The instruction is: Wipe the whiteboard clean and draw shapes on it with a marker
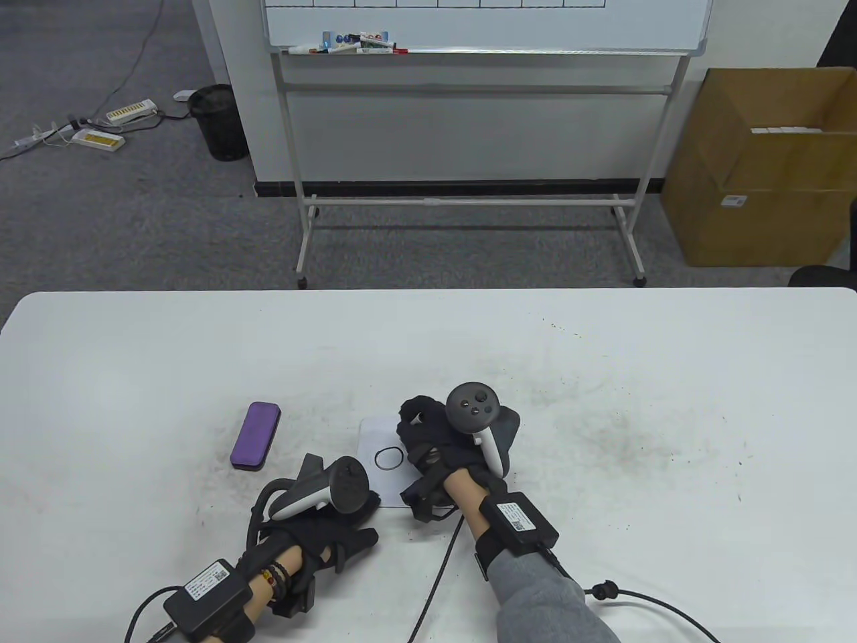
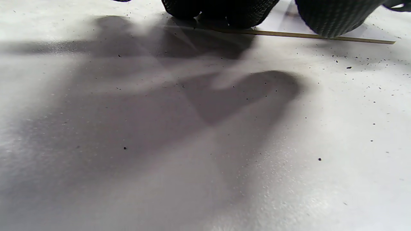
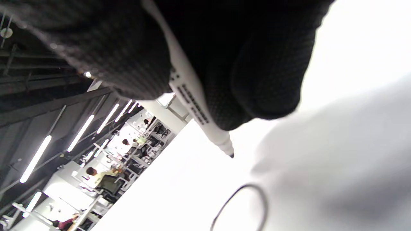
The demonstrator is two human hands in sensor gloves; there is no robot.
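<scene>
A small whiteboard point(image 1: 375, 432) lies flat on the white table point(image 1: 602, 375), with one black circle point(image 1: 388, 459) drawn on it. My right hand point(image 1: 418, 429) grips a white marker point(image 3: 196, 109) over the board. Its black tip hangs just above the surface, a little way from the circle point(image 3: 244, 205). My left hand point(image 1: 328, 509) sits at the board's near left corner. In the left wrist view its fingertips point(image 2: 221, 12) rest on the board's edge point(image 2: 289, 33). A purple eraser point(image 1: 255, 435) lies on the table to the left of the board, touched by neither hand.
Beyond the table stands a large whiteboard on a wheeled frame point(image 1: 482, 27), with markers on its tray point(image 1: 355, 43). A cardboard box point(image 1: 756, 167) stands at the back right and a black bin point(image 1: 217, 120) at the back left. Glove cables point(image 1: 435, 583) trail toward the table's near edge.
</scene>
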